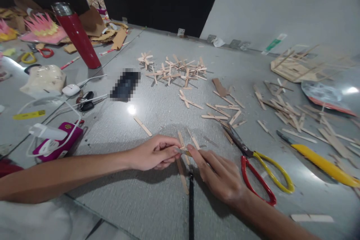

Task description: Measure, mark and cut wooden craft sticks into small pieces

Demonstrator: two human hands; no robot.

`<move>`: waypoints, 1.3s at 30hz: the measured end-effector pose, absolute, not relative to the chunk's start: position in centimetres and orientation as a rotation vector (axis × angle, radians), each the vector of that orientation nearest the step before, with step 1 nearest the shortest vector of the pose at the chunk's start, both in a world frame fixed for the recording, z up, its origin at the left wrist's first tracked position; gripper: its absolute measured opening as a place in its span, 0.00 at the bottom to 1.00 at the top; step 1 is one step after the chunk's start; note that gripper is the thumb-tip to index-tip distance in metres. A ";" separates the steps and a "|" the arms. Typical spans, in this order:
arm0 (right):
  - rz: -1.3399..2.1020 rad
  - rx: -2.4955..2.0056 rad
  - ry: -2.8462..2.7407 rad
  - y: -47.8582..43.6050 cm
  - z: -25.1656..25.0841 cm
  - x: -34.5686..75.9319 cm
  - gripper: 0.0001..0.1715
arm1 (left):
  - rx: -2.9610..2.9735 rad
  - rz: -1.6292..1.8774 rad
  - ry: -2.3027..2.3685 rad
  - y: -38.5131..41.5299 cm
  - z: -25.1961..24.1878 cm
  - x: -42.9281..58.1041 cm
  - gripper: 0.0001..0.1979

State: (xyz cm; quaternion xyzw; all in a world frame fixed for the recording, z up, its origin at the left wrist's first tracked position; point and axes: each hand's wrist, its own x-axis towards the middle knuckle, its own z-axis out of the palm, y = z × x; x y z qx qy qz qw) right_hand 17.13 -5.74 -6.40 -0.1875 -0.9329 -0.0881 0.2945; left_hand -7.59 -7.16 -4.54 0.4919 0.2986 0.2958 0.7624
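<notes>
Near the front of the grey table, my left hand [154, 153] is closed in a pinch on a small wooden craft stick. My right hand [219, 174] meets it from the right, its fingers pressed to the other end of the stick. Fingers cover much of this piece. Around the fingertips lie more craft sticks, one of them a long stick [182, 176] just below. A thin black strip [191, 206] runs from beneath the hands to the bottom edge; its kind I cannot make out. A lone craft stick [143, 126] lies beyond my left hand.
Scissors [257, 157] with red and yellow handles lie right of my right hand, beside a yellow-handled saw or knife [323, 161]. Crossed-stick pieces [176, 70] cluster farther back; loose sticks [284, 110] spread right. Leftward are a red flask [77, 37], phone [125, 85] and purple box [60, 138].
</notes>
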 end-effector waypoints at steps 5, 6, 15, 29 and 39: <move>-0.318 -0.522 -2.458 -5.8 -6.0 16.9 0.37 | 1.060 0.655 0.659 -7.0 -4.6 -7.7 0.26; -0.330 -0.533 -2.453 -5.8 -6.0 16.9 0.36 | 1.063 0.657 0.662 -7.0 -4.6 -7.7 0.26; -0.380 -0.522 -2.419 -5.8 -5.8 16.3 0.37 | 1.089 0.679 0.626 -7.2 -4.9 -7.6 0.24; -0.195 -0.580 -2.454 -5.3 -7.3 16.8 0.37 | 1.094 0.723 0.629 -7.2 -5.3 -7.4 0.23; -0.222 -0.589 -2.436 -5.4 -6.9 17.0 0.38 | 1.034 0.737 0.633 -7.1 -5.1 -7.5 0.25</move>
